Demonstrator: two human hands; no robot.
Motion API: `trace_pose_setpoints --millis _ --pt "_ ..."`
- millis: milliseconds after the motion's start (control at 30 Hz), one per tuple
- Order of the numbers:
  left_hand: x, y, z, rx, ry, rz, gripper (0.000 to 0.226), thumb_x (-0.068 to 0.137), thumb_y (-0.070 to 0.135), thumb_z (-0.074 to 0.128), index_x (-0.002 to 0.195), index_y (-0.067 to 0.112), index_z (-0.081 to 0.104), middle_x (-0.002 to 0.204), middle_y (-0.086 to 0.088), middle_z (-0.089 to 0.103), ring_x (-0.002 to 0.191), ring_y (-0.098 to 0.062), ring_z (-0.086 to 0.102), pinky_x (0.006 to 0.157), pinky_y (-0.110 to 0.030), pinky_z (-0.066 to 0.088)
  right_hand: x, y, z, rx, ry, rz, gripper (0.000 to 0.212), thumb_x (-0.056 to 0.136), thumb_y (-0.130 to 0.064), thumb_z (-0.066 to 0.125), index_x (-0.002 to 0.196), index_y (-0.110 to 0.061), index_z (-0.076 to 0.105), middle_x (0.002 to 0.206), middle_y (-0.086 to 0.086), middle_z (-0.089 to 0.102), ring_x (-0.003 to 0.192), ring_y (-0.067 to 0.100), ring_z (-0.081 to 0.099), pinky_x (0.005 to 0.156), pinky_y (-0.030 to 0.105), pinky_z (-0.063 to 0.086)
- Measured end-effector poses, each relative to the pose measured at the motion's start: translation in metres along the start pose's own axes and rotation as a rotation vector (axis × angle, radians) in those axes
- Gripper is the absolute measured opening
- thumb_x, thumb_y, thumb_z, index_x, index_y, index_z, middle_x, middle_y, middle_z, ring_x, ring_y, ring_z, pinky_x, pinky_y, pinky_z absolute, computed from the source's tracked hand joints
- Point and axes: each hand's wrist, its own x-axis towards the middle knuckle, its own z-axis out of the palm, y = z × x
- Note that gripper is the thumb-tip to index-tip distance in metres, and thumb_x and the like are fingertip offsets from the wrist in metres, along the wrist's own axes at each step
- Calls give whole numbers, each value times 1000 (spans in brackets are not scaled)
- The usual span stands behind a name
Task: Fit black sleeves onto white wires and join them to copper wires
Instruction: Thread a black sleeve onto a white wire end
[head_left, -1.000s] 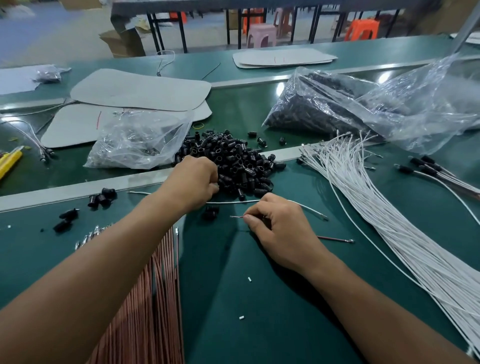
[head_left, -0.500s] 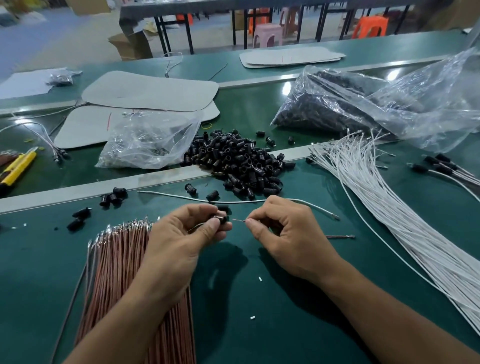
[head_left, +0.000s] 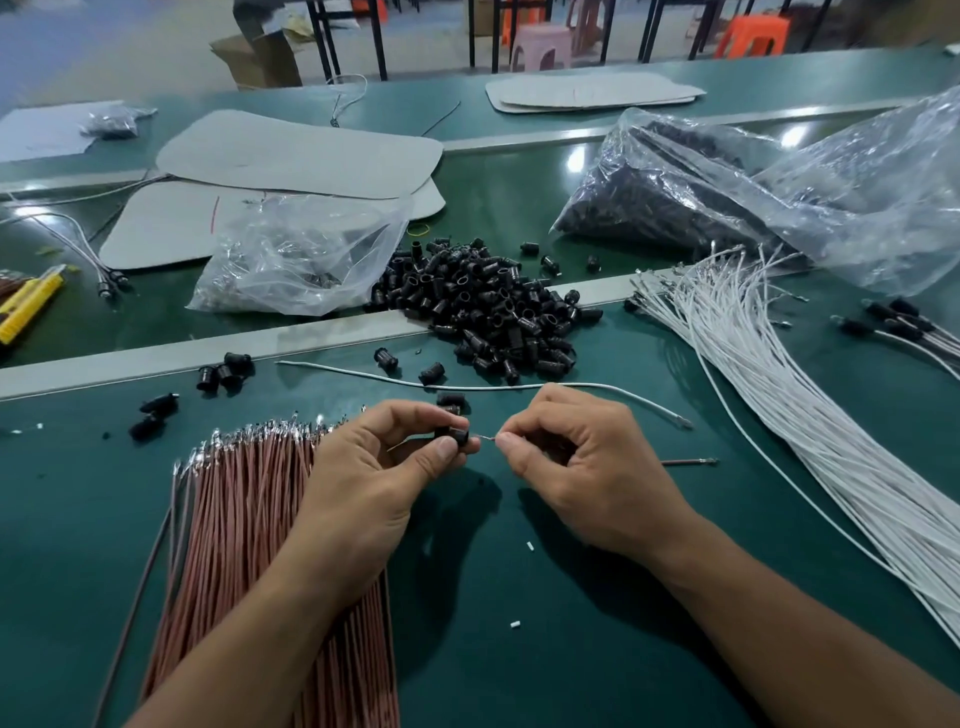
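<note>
Left hand (head_left: 379, 467): thumb and forefinger are pinching one black sleeve (head_left: 457, 435) by its sides, just above the bench (head_left: 519, 649).
Right hand (head_left: 576, 467): curled fingers (head_left: 519, 447) are pinching a thin wire tip (head_left: 485, 438) just short of the sleeve mouth; the hand is hiding the wire's colour.
Handling: the sleeve is looking tiny, light and probably slick, so a side grip is leaving its bore free. The wire is looking limp, so gripping close behind the tip is likely resisting buckling.
Stock: sleeve pile (head_left: 483, 306), white wires (head_left: 779, 389) and copper wires (head_left: 249, 493) are lying nearby.
</note>
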Motion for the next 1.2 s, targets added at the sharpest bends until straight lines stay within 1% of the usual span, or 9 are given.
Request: trace_pose_setpoints --millis 267,433,633,700,800,933,1000,1100,1200 --pt "-4 -2 5 74 -43 33 21 77 5 70 97 3 69 97 -12 75 93 -23 74 77 -21 57 0 -3 4 -28 -1 -13 6 89 -11 73 86 -14 77 73 -10 57 65 10 54 63 14 37" --pt "-4 -1 6 69 0 53 22 76 4 70 97 0 68 94 -11 76 89 -21 74 76 -19 56 -2 -3 7 -30 -20 -37 10 93 -11 69 98 -13 77 85 0 63 76 15 61 68 30 50" --pt "-4 -2 7 68 3 45 21 75 3 72 96 1 70 92 -12 76 89 -23 74 79 -21 57 -1 -3 8 -75 97 -73 9 86 -10 77 93 -14 79 77 -4 62 71 10 59 66 12 44" --pt "-4 -2 7 76 6 45 18 77 1 71 95 2 71 92 -11 76 89 -23 74 79 -21 57 -1 -3 10 -115 97 -113 8 86 -7 77 92 -11 79 75 -3 60 67 8 56 63 13 42" --pt "-4 -3 8 91 1 42 18 77 2 72 94 3 72 92 -11 76 89 -22 74 79 -21 57 0 -2 13 -161 95 -163 7 85 -4 77 90 -8 79 74 0 59 64 9 54 60 20 44" --pt "-4 -3 9 109 24 49 17 76 6 72 93 6 73 91 -10 76 88 -22 74 79 -21 56 -1 -1 11 -126 98 -161 8 86 -6 78 93 -8 76 77 -1 62 69 10 57 64 23 48" --pt "-4 -2 8 125 12 47 18 76 7 73 94 6 73 92 -9 76 89 -22 74 80 -22 57 -2 -2 9 -90 102 -145 13 84 -5 79 95 -8 74 78 -4 64 72 6 59 68 20 50" --pt "-4 -2 7 131 -26 38 19 76 7 72 94 5 73 91 -10 77 89 -22 74 78 -20 56 1 -3 11 -68 87 -123 14 81 1 79 88 -9 72 76 -12 62 71 -3 58 69 11 45" --pt "-3 -4 7 119 -21 31 20 75 8 72 94 6 74 92 -10 77 90 -22 74 78 -21 57 1 -2 11 -47 67 -85 12 82 -1 79 88 -9 73 77 -13 64 71 -3 59 70 9 44"
